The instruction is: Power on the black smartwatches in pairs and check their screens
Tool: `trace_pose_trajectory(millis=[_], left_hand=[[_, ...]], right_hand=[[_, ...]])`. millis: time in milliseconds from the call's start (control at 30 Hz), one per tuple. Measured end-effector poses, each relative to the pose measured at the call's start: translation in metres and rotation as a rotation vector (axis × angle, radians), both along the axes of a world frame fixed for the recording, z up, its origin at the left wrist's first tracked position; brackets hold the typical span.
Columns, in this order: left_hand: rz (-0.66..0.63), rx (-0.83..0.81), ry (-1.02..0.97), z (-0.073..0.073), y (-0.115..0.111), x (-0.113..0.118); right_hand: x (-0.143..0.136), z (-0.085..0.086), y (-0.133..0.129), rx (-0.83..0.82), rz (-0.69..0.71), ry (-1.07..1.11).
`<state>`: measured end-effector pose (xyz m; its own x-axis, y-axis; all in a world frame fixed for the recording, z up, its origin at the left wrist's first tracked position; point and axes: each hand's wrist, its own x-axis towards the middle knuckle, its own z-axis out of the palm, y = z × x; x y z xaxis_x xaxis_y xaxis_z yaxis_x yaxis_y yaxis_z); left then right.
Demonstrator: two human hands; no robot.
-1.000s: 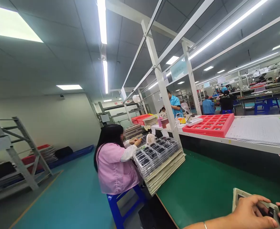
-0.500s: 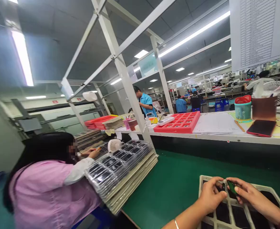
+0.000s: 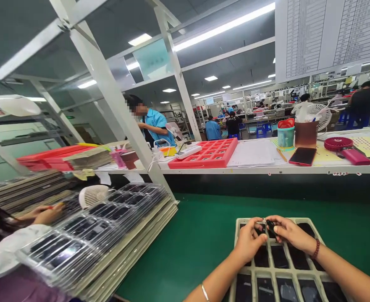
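Both hands meet above the far edge of a cream compartment tray [image 3: 284, 272], whose cells hold dark, flat, glossy pieces [image 3: 279, 256]. My right hand [image 3: 290, 234], with a beaded bracelet at the wrist, pinches a small dark flat piece [image 3: 271, 227] between thumb and fingers. Close beside it, on the left, my left hand [image 3: 249, 243] has its fingers curled and thumb drawn in. Something dark shows between them; whether it is held or lies in the cell behind, I cannot make out.
A tall tray stack [image 3: 124, 243], topped by clear trays of dark pieces, stands left on the green table [image 3: 200, 235]. A co-worker's hand [image 3: 49, 213] is beyond it. The shelf ahead carries a red tray [image 3: 203, 154], papers [image 3: 250, 153], a phone [image 3: 303, 156] and a cup [image 3: 286, 136].
The view has swung right, so the tray and hands appear further left and more of the tray shows. My hands stay close together over the tray, the right one still pinching the dark piece.
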<state>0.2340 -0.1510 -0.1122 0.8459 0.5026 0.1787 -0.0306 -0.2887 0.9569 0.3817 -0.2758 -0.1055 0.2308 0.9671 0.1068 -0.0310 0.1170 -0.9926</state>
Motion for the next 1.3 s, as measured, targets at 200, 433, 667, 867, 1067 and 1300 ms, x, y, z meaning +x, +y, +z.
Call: trace_pose_trajectory(millis=[200, 433, 667, 867, 1067, 1300], left_hand=[[-0.043, -0.224, -0.002, 0.009, -0.002, 0.001], [-0.022, -0.208, -0.034, 0.015, -0.004, 0.001], [-0.053, -0.243, -0.038, 0.016, -0.003, 0.001], [0.212, 0.140, 0.089, 0.015, 0.036, -0.005], [0.295, 0.441, 0.234, 0.013, 0.050, -0.011], [0.300, 0.596, 0.325, 0.019, 0.045, -0.016]], right_hand=[[0.003, 0.005, -0.002, -0.078, -0.071, 0.092], [0.000, 0.007, -0.001, -0.065, -0.053, 0.013], [-0.001, 0.013, -0.004, -0.083, -0.016, -0.012], [-0.002, 0.021, 0.001, -0.127, -0.118, -0.279], [-0.022, 0.017, 0.038, -0.120, -0.322, -0.790], [-0.010, 0.021, 0.020, -0.074, -0.319, -1.109]])
